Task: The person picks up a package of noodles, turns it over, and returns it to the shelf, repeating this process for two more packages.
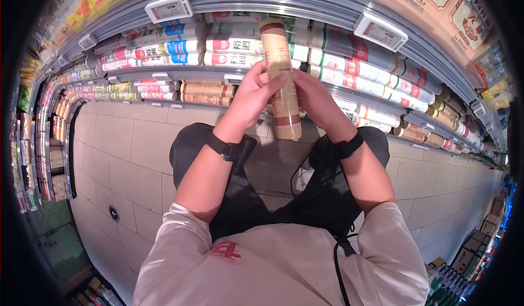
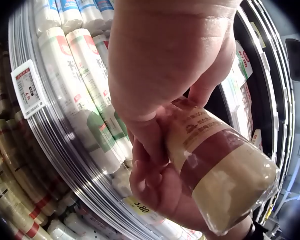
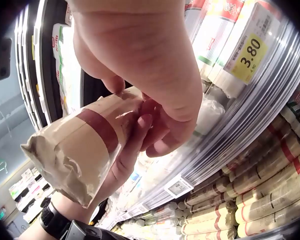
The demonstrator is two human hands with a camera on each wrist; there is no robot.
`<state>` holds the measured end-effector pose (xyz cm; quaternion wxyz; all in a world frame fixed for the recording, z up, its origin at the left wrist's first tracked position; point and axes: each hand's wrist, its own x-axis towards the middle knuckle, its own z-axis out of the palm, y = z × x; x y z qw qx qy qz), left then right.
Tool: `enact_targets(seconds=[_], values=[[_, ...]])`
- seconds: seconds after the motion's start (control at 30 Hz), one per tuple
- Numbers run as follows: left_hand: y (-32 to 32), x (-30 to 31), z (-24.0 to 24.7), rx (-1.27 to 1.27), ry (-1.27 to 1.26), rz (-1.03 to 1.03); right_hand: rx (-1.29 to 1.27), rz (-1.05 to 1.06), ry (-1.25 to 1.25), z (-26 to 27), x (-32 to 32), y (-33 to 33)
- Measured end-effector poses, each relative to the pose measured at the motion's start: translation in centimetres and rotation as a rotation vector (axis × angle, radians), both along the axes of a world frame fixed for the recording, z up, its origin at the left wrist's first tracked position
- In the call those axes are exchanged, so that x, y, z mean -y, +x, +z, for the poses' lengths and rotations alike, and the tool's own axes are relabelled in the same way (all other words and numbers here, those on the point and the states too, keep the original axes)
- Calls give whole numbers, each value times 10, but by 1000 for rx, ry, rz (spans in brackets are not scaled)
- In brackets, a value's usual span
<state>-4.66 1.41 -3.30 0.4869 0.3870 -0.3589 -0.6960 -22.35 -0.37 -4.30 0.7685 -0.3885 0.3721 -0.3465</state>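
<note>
A long tan paper-wrapped roll of dried noodles [image 1: 280, 60] with dark red bands stands nearly upright in the head view, before the shelves. My left hand [image 1: 254, 90] grips its left side, thumb across the front. From the other side my right hand [image 1: 314, 100] holds it around the middle. In the left wrist view, the roll's crinkled clear film end [image 2: 235, 185] points toward the camera, and printed text shows beside a band. Fingers of both hands meet around the wrapper in the right wrist view, where the roll [image 3: 80, 145] tilts down to the left.
Shelves ahead hold stacked white noodle rolls [image 1: 174, 49], with more tan rolls [image 1: 207, 93] lower down. Price tags [image 1: 380, 31] line the metal shelf edge [image 1: 284, 0]. Tiled floor [image 1: 125, 159] lies around the person's bent knees. A black cable [image 1: 338, 273] hangs at the right side.
</note>
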Motion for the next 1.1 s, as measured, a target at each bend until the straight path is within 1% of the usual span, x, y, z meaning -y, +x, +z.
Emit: enact_targets(seconds=[0.07, 0.37, 0.77, 1.1], values=[[-3, 0, 4, 21, -6, 48, -3, -3, 7, -1, 0, 1], [-5, -1, 6, 71, -14, 102, 66, -3, 25, -5, 0, 3], [-5, -1, 6, 129, -3, 110, 74, -6, 16, -9, 1, 7], [-5, 0, 2, 110, 8, 126, 48, -17, 0, -14, 2, 7]])
